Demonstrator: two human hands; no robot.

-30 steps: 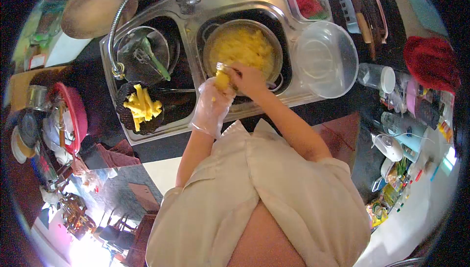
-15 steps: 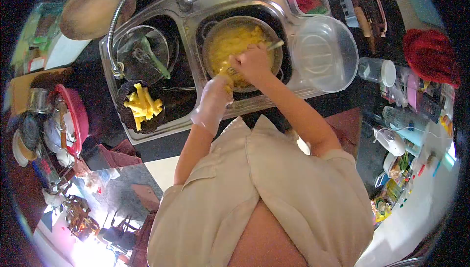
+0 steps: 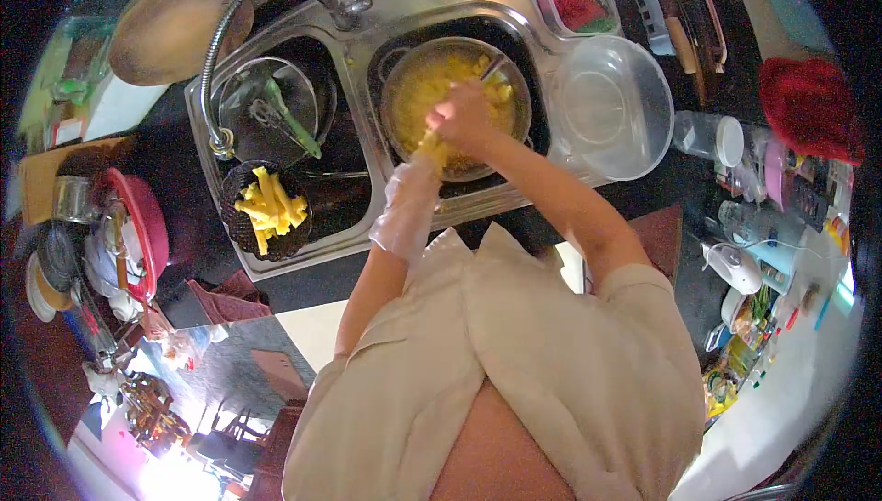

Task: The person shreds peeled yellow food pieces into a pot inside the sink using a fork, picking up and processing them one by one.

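My left hand (image 3: 423, 170), in a clear plastic glove, is closed on a yellow piece of food at the near rim of a round metal pot (image 3: 390, 129). My bare right hand (image 3: 462, 117) is over the pot, fingers wrapped round a slim metal utensil (image 3: 494, 66) whose end sticks out towards the far right. Its working end is hidden by my hands, so its kind does not show. Yellow chunks (image 3: 457, 67) fill the pot, which sits in the right sink basin. Both hands meet closely, and whether they touch is unclear.
In the left basin, a dark mesh basket (image 3: 241, 228) holds yellow sticks (image 3: 271, 202), beside a glass lid (image 3: 243, 101) and a green-handled whisk (image 3: 292, 119). The faucet (image 3: 209, 69) arches above. A clear plastic tub (image 3: 606, 106) stands on the drainboard at right.
My right hand has shifted slightly, and the utensil's end has swung from pointing right to pointing farther away and upward. My left hand stays near the pot's near rim.
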